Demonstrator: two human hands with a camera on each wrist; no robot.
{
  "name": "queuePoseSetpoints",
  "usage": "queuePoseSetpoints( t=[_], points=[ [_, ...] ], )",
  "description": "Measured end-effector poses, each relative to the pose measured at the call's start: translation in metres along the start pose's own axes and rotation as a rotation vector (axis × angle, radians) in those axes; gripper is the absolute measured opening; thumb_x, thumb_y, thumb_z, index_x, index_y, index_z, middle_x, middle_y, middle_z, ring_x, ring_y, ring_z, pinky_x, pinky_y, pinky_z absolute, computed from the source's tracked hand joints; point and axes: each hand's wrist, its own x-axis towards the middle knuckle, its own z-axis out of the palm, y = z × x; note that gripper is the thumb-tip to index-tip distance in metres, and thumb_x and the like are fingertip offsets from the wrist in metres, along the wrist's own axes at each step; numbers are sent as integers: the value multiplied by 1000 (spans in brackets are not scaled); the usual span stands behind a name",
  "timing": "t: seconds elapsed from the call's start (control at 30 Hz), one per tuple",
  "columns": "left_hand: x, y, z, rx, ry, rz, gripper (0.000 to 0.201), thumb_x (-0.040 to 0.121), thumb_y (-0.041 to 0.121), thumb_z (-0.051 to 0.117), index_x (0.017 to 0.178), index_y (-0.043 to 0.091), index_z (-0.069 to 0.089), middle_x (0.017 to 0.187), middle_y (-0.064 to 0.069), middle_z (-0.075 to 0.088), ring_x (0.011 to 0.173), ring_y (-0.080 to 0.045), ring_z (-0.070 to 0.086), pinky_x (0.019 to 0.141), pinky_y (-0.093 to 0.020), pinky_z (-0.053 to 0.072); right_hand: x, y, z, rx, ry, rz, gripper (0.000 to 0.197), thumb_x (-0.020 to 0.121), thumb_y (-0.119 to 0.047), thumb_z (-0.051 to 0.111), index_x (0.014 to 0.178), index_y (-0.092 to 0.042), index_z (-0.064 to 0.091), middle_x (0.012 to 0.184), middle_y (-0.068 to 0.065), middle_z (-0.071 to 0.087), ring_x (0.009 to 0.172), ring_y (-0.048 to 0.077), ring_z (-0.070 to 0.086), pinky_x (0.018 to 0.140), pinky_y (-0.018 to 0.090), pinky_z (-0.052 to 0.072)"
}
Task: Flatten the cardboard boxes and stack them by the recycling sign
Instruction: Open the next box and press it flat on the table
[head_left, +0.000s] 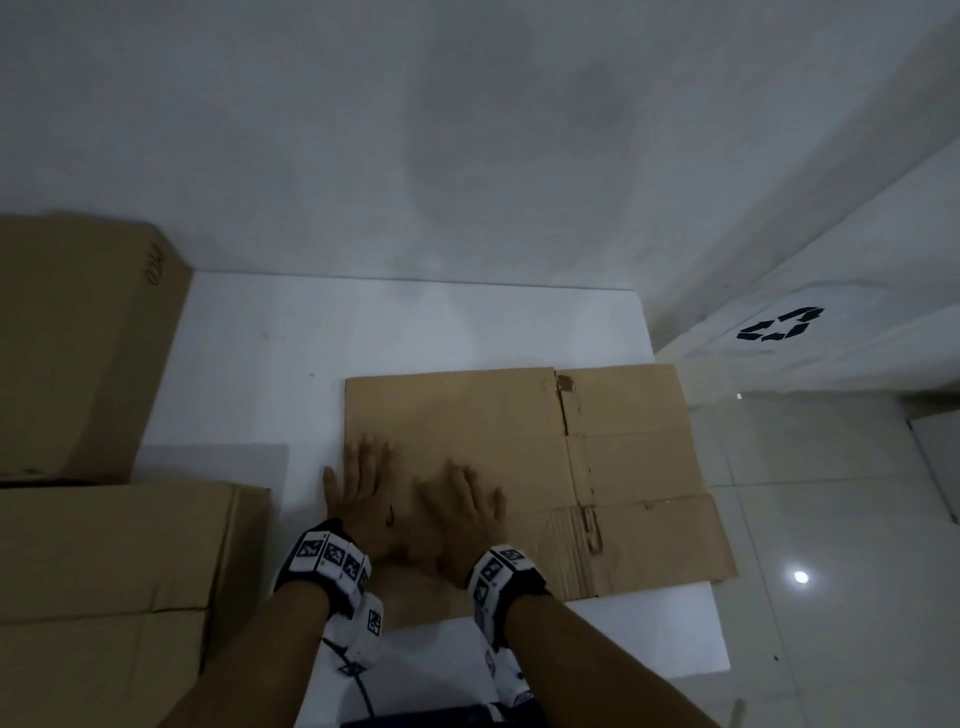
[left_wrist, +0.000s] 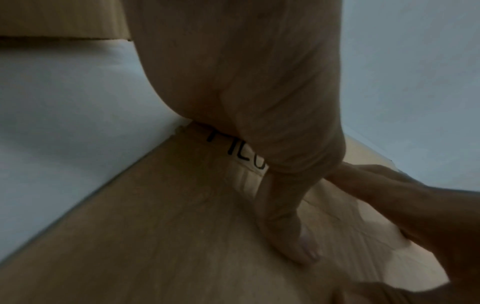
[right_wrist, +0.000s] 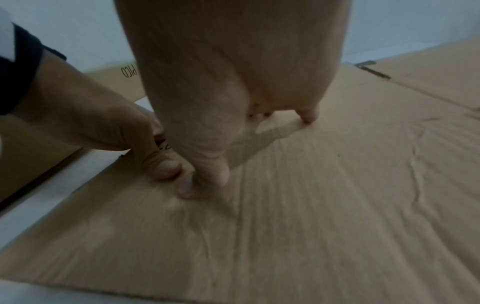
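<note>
Hands side by side press palm-down on the flattened cardboard box (head_left: 519, 467), which lies on the white tabletop (head_left: 260, 364) near the recycling sign (head_left: 779, 325). Both the left hand (head_left: 361, 493) and right hand (head_left: 457, 512) have fingers spread straight, gripping nothing. Two unflattened boxes (head_left: 78, 353) sit at left.

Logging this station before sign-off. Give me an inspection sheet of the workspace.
Surface: white table, its right end near the sign.
Job's things: flattened box lies on the table, overhanging its right edge; two unflattened boxes at left; recycling sign at right.
Clutter: nothing seen.
Hands: left hand and right hand press flat on the flattened box.
Cables: black cable below the left wrist.
Surroundings: grey wall, glossy tiled floor.
</note>
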Motion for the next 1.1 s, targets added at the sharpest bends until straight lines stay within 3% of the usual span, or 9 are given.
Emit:
queuePoseSetpoints(
  t=[0.2, 0.3, 0.43, 0.5, 0.63, 0.73, 0.87, 1.0, 1.1],
  points=[
    [-4, 8, -11, 27, -67, -22, 149, 51, 84, 62, 134, 19, -44, 143, -10, -50, 135, -32, -42, 84, -47, -43, 3, 9, 1, 49, 13, -18, 94, 83, -49, 66, 150, -46, 0, 158, 3, -25, 146, 27, -21, 114, 61, -5],
    [-8, 10, -15, 39, -75, -22, 151, 50, 80, 67, 138, 21, -42, 143, -9, -50, 135, -31, -42, 87, -47, -41, 1, 22, -5, 5, 23, -24, 102, 76, -48, 72, 148, -48, -1, 158, 1, -22, 146, 28, -18, 111, 67, -2],
    [-10, 11, -16, 31, -97, -20, 153, 49, 79, 70, 137, 23, -43, 142, -6, -52, 134, -30, -44, 102, -54, -30, -14, 75, -9, 64, 83, 211, 113, 64, -62, 75, 143, -58, -6, 158, 0, -25, 145, 31, -21, 109, 69, -2],
    [-10, 12, -17, 36, -102, -33, 155, 46, 80, 70, 137, 24, -42, 142, -6, -52, 133, -30, -44, 100, -52, -31, -19, 100, -7, 46, 113, 279, 112, 63, -69, 70, 140, -61, -11, 158, -3, -25, 146, 30, -20, 110, 68, -1],
    [-11, 13, -19, 47, -109, -44, 156, 46, 79, 71, 137, 25, -42, 141, -5, -54, 133, -30, -45, 87, -45, -42, -17, 112, -7, 58, 129, 250, 109, 65, -69, 69, 138, -62, -12, 158, -6, -22, 147, 29, -15, 111, 65, 5],
    [-11, 13, -21, 65, -124, -49, 156, 44, 81, 69, 136, 25, -44, 140, -4, -55, 133, -29, -46, 87, -48, -43, -20, 114, -10, 62, 117, 244, 109, 67, -68, 69, 140, -61, -11, 158, -6, -23, 146, 27, -17, 111, 65, 0],
    [-12, 11, -22, 67, -148, -39, 157, 43, 82, 68, 136, 24, -44, 135, -3, -59, 125, -27, -52, 77, -39, -47, -35, 148, -16, 159, 124, 420, 112, 67, -73, 65, 144, -53, -15, 156, -3, -29, 145, 30, -22, 108, 68, -6],
    [-11, 11, -20, 51, -135, -40, 156, 45, 80, 69, 135, 24, -44, 134, -2, -59, 129, -27, -49, 80, -41, -46, -46, 186, -17, 159, 153, 506, 93, 78, -67, 54, 144, -53, -9, 158, -2, -21, 146, 34, -11, 110, 69, 5],
    [-10, 14, -16, 47, -104, -43, 153, 47, 79, 69, 132, 24, -47, 134, -2, -58, 131, -26, -47, 102, -51, -32, -43, 187, -13, 163, 172, 494, 92, 77, -68, 55, 143, -55, -8, 159, -1, -18, 146, 34, -7, 112, 65, 7]
  ],
)
